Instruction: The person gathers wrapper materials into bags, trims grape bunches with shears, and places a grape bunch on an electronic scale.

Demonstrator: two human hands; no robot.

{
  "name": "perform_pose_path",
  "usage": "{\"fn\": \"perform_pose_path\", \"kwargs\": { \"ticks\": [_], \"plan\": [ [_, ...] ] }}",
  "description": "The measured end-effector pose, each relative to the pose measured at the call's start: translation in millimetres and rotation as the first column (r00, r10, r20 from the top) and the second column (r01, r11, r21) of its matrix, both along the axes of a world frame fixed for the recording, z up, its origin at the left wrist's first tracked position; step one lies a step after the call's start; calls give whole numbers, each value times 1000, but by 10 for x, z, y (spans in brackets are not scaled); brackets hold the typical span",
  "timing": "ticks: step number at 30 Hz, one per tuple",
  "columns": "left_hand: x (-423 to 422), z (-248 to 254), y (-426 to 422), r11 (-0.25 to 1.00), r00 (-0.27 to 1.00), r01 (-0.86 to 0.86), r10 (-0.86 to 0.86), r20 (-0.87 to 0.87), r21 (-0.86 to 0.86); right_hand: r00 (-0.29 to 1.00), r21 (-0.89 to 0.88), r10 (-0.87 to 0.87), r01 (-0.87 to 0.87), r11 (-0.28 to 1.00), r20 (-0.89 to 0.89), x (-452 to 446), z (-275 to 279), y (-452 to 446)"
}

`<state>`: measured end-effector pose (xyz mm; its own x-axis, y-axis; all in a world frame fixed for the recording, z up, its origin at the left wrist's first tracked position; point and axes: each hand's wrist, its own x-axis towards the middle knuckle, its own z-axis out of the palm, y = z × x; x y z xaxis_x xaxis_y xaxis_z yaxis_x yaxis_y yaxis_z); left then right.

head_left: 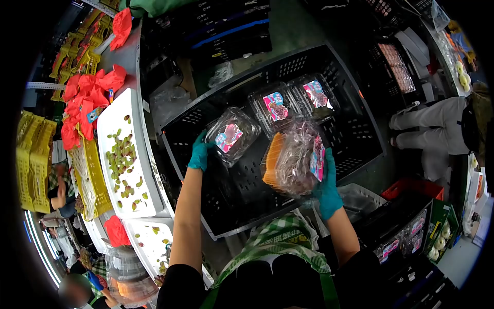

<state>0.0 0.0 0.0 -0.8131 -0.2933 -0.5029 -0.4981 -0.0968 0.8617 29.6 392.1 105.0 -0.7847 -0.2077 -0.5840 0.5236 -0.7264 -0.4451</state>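
Note:
My left hand, in a teal glove, grips the left edge of a clear plastic fruit box with a pink label, low inside a black crate. On the right, my right hand, also gloved, holds the side of a clear plastic fruit package. That package has a pink-and-blue label facing my fingers and an orange ridged part on its left. Two more labelled clear boxes, one box in the middle and another box to its right, sit along the crate's far side.
White trays on the left hold loose green and reddish fruit. Beyond lie red wrappers and yellow crates. A person in light trousers is at the right. Stacked black crates stand ahead; a red crate is at right.

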Motion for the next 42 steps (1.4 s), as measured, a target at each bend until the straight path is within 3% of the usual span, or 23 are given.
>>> {"fn": "perform_pose_path", "kwargs": {
  "ticks": [2,3,5,6,9,13,15,17,18,20,23,25,28,31,33,35,38,39,40,41,42],
  "plan": [
    [-152,-34,53,987,979,-153,144,-146,-51,999,-26,44,-44,999,22,-4,49,4],
    [-381,-218,311,986,973,-166,167,-157,19,999,80,53,-53,995,4,-114,100,146],
    [-353,-129,168,980,974,-200,199,-113,1,995,140,80,-87,986,53,-39,153,-12],
    [-326,-125,151,978,972,-203,194,-131,-55,995,121,97,-101,987,38,-37,161,-40],
    [-226,-119,174,927,906,-374,364,-218,-5,999,101,34,-37,994,34,-46,220,-127],
    [-1,80,349,912,908,-376,329,-258,-162,996,-14,89,-89,996,-19,-49,159,-90],
    [173,440,591,939,901,-343,326,-284,-10,996,-64,94,-93,994,10,-43,58,-96],
    [432,662,718,990,962,-119,134,-236,76,990,-103,135,-129,986,51,-34,-24,-130],
    [575,843,851,996,979,-86,91,-183,33,979,-71,203,-200,977,30,-57,57,-169],
    [959,904,1022,991,992,-20,3,-128,-134,942,-58,336,-335,940,10,-103,127,-261],
    [1460,1118,1215,976,971,-66,15,-239,-209,829,88,553,-546,833,-87,-252,284,-528],
    [1704,1361,1298,940,945,-149,43,-325,-308,711,139,703,-695,705,-15,-336,73,-736],
    [2039,1624,1327,899,925,-252,114,-363,-359,644,227,765,-745,627,3,-266,-386,-1222],
    [2277,1854,1331,869,882,-364,208,-422,-334,517,296,834,-779,552,-194,-139,-948,-1560],
    [2511,2101,1292,797,906,-379,215,-366,-470,486,390,836,-739,549,-257,44,-1490,-1700],
    [2797,2131,1252,798,881,-442,300,-367,-410,524,298,839,-786,542,-145,133,-1356,-1616],
    [3210,2288,1071,688,798,-589,411,-441,-424,498,609,867,-683,403,-16,126,-1011,-1680],
    [3395,2319,953,634,767,-634,443,-464,-442,516,731,855,-603,320,51,1,-1040,-1776],
    [3606,2331,761,489,752,-660,428,-502,-571,595,845,799,-379,376,-89,-111,-929,-1940],
    [3879,2547,557,449,724,-690,405,-559,-568,646,898,731,-157,411,-221,-100,-761,-2062],
    [4186,2562,456,386,650,-758,512,-562,-525,648,876,716,-154,456,-259,-245,-857,-2147]
  ]
}}
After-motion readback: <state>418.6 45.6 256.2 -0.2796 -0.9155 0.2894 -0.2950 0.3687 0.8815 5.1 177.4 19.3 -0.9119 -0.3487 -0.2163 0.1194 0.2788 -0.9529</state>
